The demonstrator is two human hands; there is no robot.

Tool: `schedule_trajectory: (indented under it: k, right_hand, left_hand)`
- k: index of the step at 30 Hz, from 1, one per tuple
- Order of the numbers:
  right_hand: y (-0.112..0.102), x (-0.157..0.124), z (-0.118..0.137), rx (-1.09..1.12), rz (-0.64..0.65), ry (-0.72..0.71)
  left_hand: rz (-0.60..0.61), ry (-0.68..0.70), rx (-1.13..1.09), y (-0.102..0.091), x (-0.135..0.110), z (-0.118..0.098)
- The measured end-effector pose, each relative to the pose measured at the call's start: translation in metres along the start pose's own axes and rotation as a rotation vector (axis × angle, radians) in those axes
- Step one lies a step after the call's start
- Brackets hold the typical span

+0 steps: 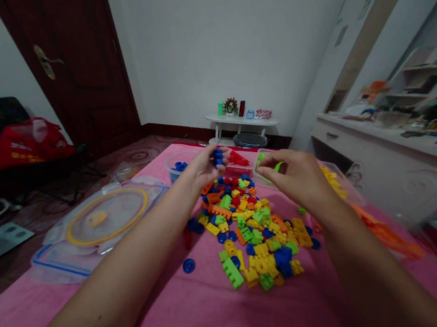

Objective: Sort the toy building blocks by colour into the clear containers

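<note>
My left hand is closed around several blue building blocks, beyond the far end of a mixed pile. A clear round tub with blue pieces stands to its left, and a clear box of red pieces to its right. My right hand pinches a light green building block, partly hidden by the fingers, at a clear box holding green pieces. Between my forearms lies the pile of yellow, green, blue, orange and red building blocks.
A pink cloth covers the surface. Clear lids are stacked at left. A box of yellow pieces and orange pieces lie at right. One blue wheel sits apart from the pile. A white side table stands behind.
</note>
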State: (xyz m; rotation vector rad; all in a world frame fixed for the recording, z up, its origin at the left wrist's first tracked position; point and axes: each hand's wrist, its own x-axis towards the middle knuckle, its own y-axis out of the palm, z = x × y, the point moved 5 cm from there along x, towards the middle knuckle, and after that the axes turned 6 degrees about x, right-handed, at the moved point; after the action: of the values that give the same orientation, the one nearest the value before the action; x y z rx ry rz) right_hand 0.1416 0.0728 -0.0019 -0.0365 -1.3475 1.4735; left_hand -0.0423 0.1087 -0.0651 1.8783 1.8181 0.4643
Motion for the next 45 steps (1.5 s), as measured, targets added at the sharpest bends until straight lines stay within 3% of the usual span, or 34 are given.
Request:
schedule_trajectory:
  k: [4, 6, 8, 10, 12, 17, 20, 22, 25, 29, 32, 34, 37, 40, 42, 45]
  right_hand:
    - [0.015, 0.0, -0.012, -0.023, 0.084, 0.056]
    - [0.031, -0.003, -0.021, -0.057, 0.19, 0.086]
    - [0.049, -0.008, -0.031, -0.099, 0.308, 0.103]
    - [0.066, -0.015, -0.041, -0.132, 0.411, 0.096]
    - [0.08, -0.02, -0.049, -0.146, 0.494, 0.078]
    - [0.093, -0.025, -0.058, -0.153, 0.568, 0.088]
    - [0.091, -0.025, -0.06, -0.097, 0.593, 0.087]
    - [0.089, -0.022, -0.062, 0.0, 0.558, 0.119]
    - [0.082, -0.015, -0.064, 0.245, 0.338, 0.241]
    - [0.081, -0.014, -0.06, 1.015, 0.08, 0.567]
    - [0.091, -0.018, -0.042, 1.627, 0.138, 0.795]
    - [0.094, -0.019, -0.032, 1.815, 0.18, 0.861]
    - [0.092, -0.018, -0.035, 1.824, 0.078, 0.89]
    - [0.086, -0.016, -0.05, 1.708, -0.024, 0.878]
    - [0.083, -0.016, -0.059, 1.642, -0.058, 0.892]
    - [0.082, -0.017, -0.067, 1.581, -0.069, 0.89]
  left_hand:
    - [-0.445, 0.494, 0.37, -0.054, -0.004, -0.058]
    - [-0.55, 0.596, 0.713, -0.065, -0.008, -0.071]
    - [-0.574, 0.659, 1.035, -0.063, -0.01, -0.073]
    - [-0.519, 0.726, 1.276, -0.049, -0.011, -0.066]
    - [-0.377, 0.746, 1.429, -0.03, -0.009, -0.049]
    - [0.231, 0.424, 1.627, 0.009, -0.005, 0.023]
    - [0.267, 0.394, 1.765, 0.012, -0.009, 0.042]
    - [0.244, 0.386, 1.774, 0.01, -0.008, 0.043]
    - [0.237, 0.416, 1.563, 0.012, -0.004, 0.032]
    - [0.139, 0.579, 1.13, 0.025, -0.007, 0.014]
    - [0.074, 0.668, 1.03, 0.037, -0.016, 0.011]
    - [0.1, 0.704, 1.056, 0.045, -0.022, 0.014]
    - [0.113, 0.77, 1.105, 0.045, -0.022, 0.016]
    - [-0.01, 0.802, 1.256, 0.027, -0.007, 0.021]
    - [-0.07, 0.76, 1.421, 0.012, 0.009, 0.029]
    - [-0.054, 0.624, 1.626, -0.007, 0.031, 0.047]
